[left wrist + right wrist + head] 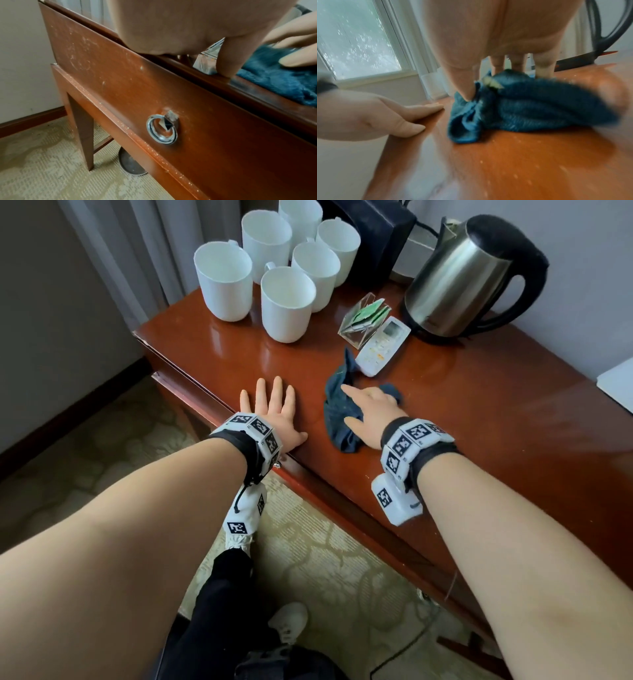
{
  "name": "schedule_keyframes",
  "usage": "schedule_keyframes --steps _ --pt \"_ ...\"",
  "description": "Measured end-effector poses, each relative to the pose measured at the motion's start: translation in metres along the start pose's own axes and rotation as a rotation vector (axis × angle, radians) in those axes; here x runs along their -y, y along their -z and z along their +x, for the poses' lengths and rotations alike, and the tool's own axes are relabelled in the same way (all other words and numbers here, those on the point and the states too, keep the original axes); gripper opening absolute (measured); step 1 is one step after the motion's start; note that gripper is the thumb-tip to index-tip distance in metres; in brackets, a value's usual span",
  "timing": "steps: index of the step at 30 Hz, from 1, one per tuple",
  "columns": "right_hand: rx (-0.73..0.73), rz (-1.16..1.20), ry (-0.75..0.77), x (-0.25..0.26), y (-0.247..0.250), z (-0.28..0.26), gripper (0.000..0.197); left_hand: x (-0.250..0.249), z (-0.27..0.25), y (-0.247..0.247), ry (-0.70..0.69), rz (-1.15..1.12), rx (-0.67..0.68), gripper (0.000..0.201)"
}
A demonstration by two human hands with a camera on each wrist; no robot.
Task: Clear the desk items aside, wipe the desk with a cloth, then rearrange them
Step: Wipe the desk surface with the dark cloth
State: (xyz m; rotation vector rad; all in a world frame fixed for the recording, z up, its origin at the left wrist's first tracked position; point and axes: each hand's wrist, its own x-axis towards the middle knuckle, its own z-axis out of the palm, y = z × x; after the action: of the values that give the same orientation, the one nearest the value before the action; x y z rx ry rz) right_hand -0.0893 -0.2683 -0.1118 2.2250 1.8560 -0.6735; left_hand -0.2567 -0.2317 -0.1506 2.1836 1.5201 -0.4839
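My left hand lies flat, fingers spread, on the glossy red-brown desk near its front left edge; the right wrist view shows this left hand resting there, holding nothing. Just to its right, my right hand presses on a crumpled dark blue cloth, index finger stretched forward. In the right wrist view the thumb digs into the cloth, which bunches under the palm. The left wrist view shows the right hand's straight fingers lying on the cloth.
Several white mugs cluster at the back left. A steel kettle stands at the back right, with a clear tea-bag holder and a white remote in front of it. A drawer with a ring pull sits below the edge.
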Motion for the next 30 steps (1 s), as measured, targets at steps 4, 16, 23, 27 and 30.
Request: schedule_keyframes --steps 4,16,23,27,30 --pt "-0.024 -0.075 0.019 0.009 -0.002 0.025 0.056 -0.002 0.002 0.0 0.011 0.009 0.0 0.085" --pt "-0.064 -0.152 0.065 -0.005 -0.009 0.025 0.044 -0.004 0.004 0.0 0.036 0.004 0.028 0.084" --pt "0.016 -0.19 0.111 -0.033 -0.022 -0.032 0.053 -0.007 0.003 0.001 0.062 0.027 0.026 0.083" --pt "0.096 -0.192 0.262 -0.038 -0.037 -0.081 0.045 -0.006 -0.001 -0.005 0.07 0.016 -0.032 0.082" --pt "0.246 -0.129 0.309 -0.048 -0.031 -0.103 0.04 -0.015 -0.004 -0.006 0.098 0.01 -0.061 0.081"
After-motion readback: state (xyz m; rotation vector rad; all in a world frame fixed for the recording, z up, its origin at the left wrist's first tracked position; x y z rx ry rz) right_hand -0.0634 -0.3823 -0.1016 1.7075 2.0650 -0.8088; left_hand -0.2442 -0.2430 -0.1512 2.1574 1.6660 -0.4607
